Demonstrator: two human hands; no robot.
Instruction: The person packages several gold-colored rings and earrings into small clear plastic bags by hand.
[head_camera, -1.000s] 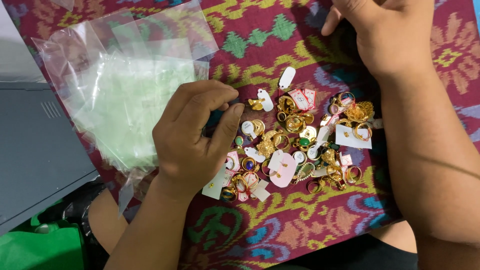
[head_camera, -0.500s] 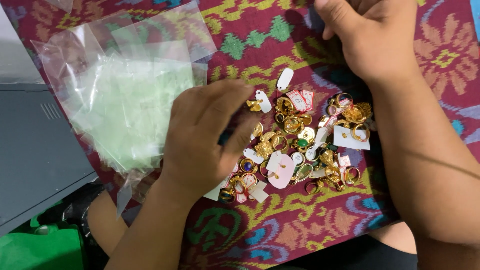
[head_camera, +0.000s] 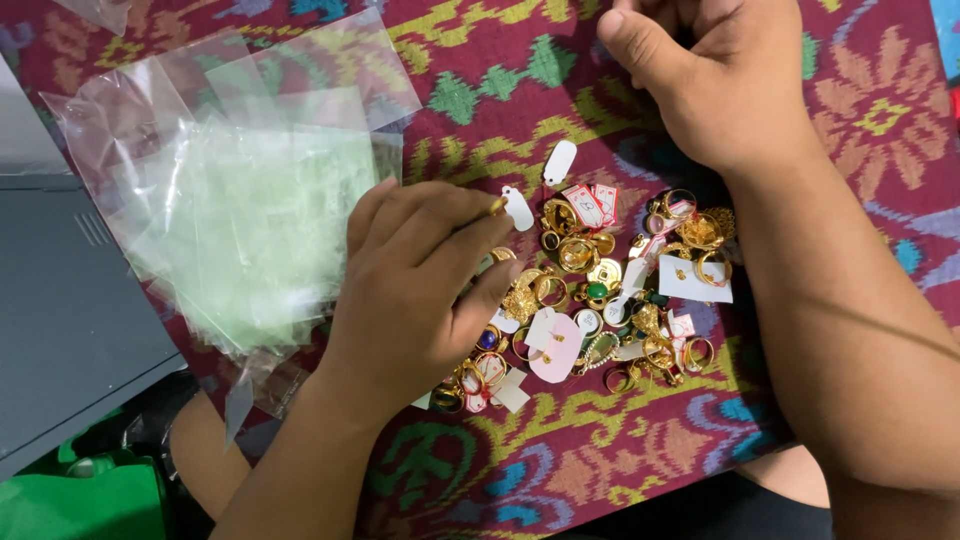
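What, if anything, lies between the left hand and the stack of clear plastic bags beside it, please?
Nothing visible does. The left hand rests at the pile of gold rings, and the clear plastic bags lie right beside it on the patterned cloth.

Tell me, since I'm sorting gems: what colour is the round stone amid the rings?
Green stone, clearest in the head view.

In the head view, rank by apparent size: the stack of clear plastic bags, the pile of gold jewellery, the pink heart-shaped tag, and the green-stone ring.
1. Stack of clear plastic bags, by far the largest.
2. Pile of gold jewellery.
3. Pink heart-shaped tag.
4. Green-stone ring, smallest.
All lie on the same cloth, so nearness hardly skews this.
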